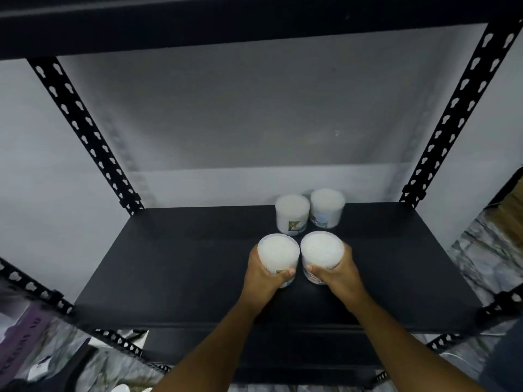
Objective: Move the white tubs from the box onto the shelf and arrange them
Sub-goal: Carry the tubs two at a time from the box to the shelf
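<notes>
Shelf board (pixel 198 264): centre of frame, between slotted uprights at left (pixel 82 131) and right (pixel 455 108); an upper board (pixel 226 21) spans the top of frame.
Rear tubs: rear left tub (pixel 292 213) and rear right tub (pixel 327 207) side by side on the board, right of centre, near its back edge.
Front tubs: front left tub (pixel 278 254) and front right tub (pixel 321 254) just before the rear pair, close beside each other.
Left hand (pixel 261 275): around the front left tub, from its left and near side.
Right hand (pixel 341 274): around the front right tub, from its right and near side.
Wall (pixel 240 123): behind the board.
</notes>
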Demonstrator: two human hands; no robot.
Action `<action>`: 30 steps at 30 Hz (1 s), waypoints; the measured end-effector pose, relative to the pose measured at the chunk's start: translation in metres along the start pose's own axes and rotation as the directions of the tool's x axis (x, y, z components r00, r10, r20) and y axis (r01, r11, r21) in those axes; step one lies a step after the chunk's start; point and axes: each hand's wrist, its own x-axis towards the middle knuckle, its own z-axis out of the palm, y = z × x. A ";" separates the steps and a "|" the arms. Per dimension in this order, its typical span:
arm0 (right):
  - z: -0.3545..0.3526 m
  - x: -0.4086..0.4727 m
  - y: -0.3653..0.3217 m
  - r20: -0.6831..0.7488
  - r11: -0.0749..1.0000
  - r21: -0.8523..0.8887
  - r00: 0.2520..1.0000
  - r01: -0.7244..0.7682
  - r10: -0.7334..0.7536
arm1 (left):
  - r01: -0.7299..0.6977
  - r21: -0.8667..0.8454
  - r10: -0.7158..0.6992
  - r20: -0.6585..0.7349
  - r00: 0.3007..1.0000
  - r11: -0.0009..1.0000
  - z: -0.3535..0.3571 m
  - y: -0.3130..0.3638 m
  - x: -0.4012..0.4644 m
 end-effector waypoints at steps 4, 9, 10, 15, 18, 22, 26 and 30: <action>0.005 0.014 0.000 0.026 0.999 0.043 0.999 0.029 -0.030 | -0.020 0.030 0.020 -0.024 1.000 0.999 0.002 0.004 0.014; 0.004 0.030 0.002 0.091 0.998 0.019 0.994 0.060 -0.062 | 0.000 0.043 0.000 -0.004 1.000 0.999 0.001 0.001 0.023; 0.003 0.032 0.002 0.096 0.998 0.012 0.994 0.054 -0.055 | 0.005 0.046 -0.005 -0.001 1.000 0.999 0.001 -0.001 0.026; 0.003 0.041 -0.002 0.134 0.997 -0.023 0.989 0.072 -0.068 | 0.078 0.027 -0.078 0.001 0.997 0.997 0.004 -0.001 0.035; 0.004 0.045 -0.004 0.146 0.996 -0.046 0.987 0.073 -0.066 | 0.081 0.018 -0.080 -0.006 0.997 0.997 0.005 0.000 0.040; 0.006 0.048 -0.006 0.142 0.995 -0.075 0.988 0.065 -0.054 | 0.070 0.037 -0.070 -0.011 0.998 0.997 0.004 0.000 0.047; 0.007 0.053 -0.006 0.169 0.992 -0.104 0.984 0.078 -0.060 | 0.083 0.141 -0.073 -0.078 0.994 0.987 0.003 -0.008 0.057; 0.010 0.055 -0.005 0.168 0.994 -0.099 0.985 0.046 -0.029 | 0.066 0.157 -0.055 -0.075 0.996 0.985 0.002 -0.019 0.067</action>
